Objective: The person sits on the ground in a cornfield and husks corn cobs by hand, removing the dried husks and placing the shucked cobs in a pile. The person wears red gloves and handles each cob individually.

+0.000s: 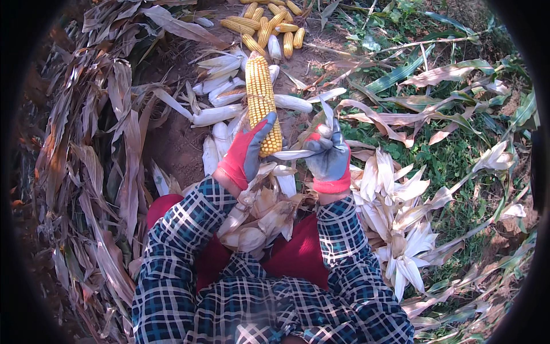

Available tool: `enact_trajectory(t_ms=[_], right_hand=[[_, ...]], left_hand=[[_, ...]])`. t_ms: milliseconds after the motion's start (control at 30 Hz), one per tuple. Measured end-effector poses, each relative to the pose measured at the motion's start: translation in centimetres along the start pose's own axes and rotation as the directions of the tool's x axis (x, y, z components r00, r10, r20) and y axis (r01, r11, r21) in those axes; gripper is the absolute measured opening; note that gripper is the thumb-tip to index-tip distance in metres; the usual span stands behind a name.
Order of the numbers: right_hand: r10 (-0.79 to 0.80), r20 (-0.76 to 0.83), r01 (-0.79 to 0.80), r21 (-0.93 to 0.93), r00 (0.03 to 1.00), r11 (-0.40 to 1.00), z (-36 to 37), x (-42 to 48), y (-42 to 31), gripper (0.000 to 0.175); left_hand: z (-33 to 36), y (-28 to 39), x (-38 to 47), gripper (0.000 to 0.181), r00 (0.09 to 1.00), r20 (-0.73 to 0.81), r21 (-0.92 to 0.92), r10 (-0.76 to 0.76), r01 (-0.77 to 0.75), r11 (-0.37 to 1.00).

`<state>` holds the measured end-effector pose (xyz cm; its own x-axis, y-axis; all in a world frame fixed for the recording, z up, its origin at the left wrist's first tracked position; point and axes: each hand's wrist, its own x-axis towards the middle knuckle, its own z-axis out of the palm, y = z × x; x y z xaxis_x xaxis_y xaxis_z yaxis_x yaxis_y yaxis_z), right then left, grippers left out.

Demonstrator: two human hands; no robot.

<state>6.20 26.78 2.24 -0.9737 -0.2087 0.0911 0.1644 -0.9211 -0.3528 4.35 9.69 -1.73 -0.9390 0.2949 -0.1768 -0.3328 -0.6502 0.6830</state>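
My left hand (pixel 245 150), in a red and grey work glove, grips a large yellow ear of corn (pixel 261 96) near its lower end. The ear's kernels are bare and its narrow tip points away from me. From its base a pale strip of husk (pixel 293 155) stretches across to my right hand (pixel 330 160). That hand wears a matching glove, palm up, its fingers curled around a piece of dry husk (pixel 327 112) that sticks up past the fingertips. Loose husks (pixel 266 210) lie between my knees, below the ear.
Several bare yellow ears (pixel 264 28) are heaped on the soil ahead. Nearer lie several ears in pale husks (pixel 219 115). Dry corn stalks and leaves (pixel 124 94) bank up on the left. Peeled husks (pixel 399 215) and fallen stalks (pixel 462 189) cover the grass on the right.
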Motion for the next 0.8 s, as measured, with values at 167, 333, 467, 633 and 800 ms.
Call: enact_trajectory(t_ms=[167,333,467,633,800], right_hand=[[0.508,-0.101,-0.512,-0.318,0.855,0.798,-0.1,-1.8,4.1,0.023],[0.55,0.7,0.383,-0.712,0.456,0.589,0.8,-4.6,8.3,0.032],[0.76,-0.351,-0.157,-0.935,0.547,-0.319,0.0,-6.0,5.6,0.045],[0.215,-0.345,-0.388,-0.585,0.914,0.712,-6.1,-3.5,2.2,0.085],[0.223,-0.361,-0.352,-0.349,0.906,0.869,-10.6,-5.0,4.2,0.035]], left_hand=[[-1.5,0.8,0.5,0.036,0.991,-0.118,-0.004,0.054,-0.055,0.998],[-1.7,2.4,0.1,0.042,0.986,-0.057,-0.04,-0.158,0.156,0.987],[-3.1,5.3,1.2,0.046,0.971,-0.215,0.199,0.107,-0.064,0.978],[-2.2,2.3,-0.4,0.065,0.92,-0.259,0.856,0.294,0.078,0.511],[0.6,-0.5,-3.3,0.058,0.972,0.222,0.967,-0.076,-0.209,0.143]])
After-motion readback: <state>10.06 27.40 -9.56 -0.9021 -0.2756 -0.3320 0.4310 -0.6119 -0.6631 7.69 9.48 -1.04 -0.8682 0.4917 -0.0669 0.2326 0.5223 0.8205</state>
